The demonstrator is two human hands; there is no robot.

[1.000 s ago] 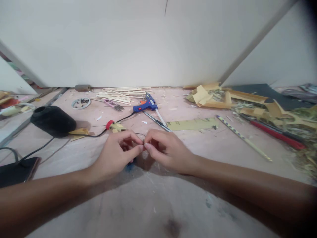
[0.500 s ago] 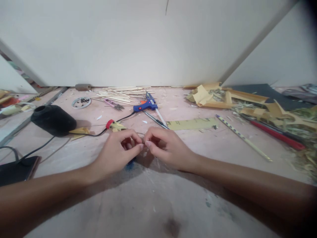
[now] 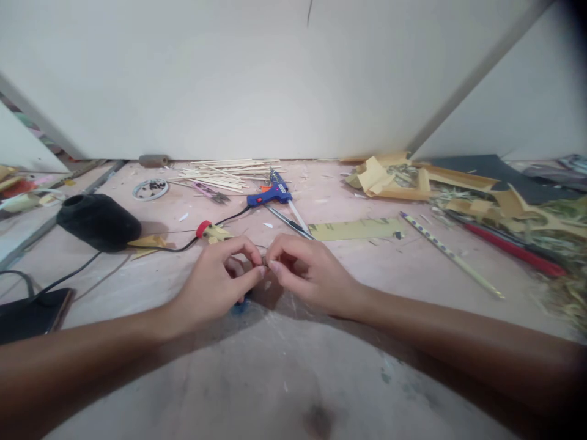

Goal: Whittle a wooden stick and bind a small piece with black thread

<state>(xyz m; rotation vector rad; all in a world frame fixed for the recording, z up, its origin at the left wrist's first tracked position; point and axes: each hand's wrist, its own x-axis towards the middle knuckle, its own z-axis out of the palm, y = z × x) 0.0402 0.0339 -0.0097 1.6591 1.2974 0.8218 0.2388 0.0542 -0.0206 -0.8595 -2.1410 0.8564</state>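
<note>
My left hand (image 3: 224, 275) and my right hand (image 3: 307, 272) meet above the floor, thumbs and forefingers pinched almost tip to tip. Between the fingertips is a tiny dark piece (image 3: 265, 261), too small to name, with a thin dark strand curving just behind it. Past my left knuckles lies a pale yellow tool with a red end (image 3: 213, 231), partly covered by the hand. A silver pen-like tool (image 3: 287, 220) points toward my right hand. Beyond it rests a blue glue gun (image 3: 270, 194) with its black cord.
A black thread spool (image 3: 98, 222) and a phone (image 3: 36, 315) lie at left. Behind are a white ring lid (image 3: 150, 189), pink snips (image 3: 210, 192) and thin sticks (image 3: 224, 175). Rightward sit a sandpaper strip (image 3: 355, 229), a pencil (image 3: 452, 255), a red-handled tool (image 3: 513, 247) and scraps (image 3: 389, 177).
Almost nothing differs. The fingers of my left hand shift very slightly, while both hands keep their pinch at the same spot.
</note>
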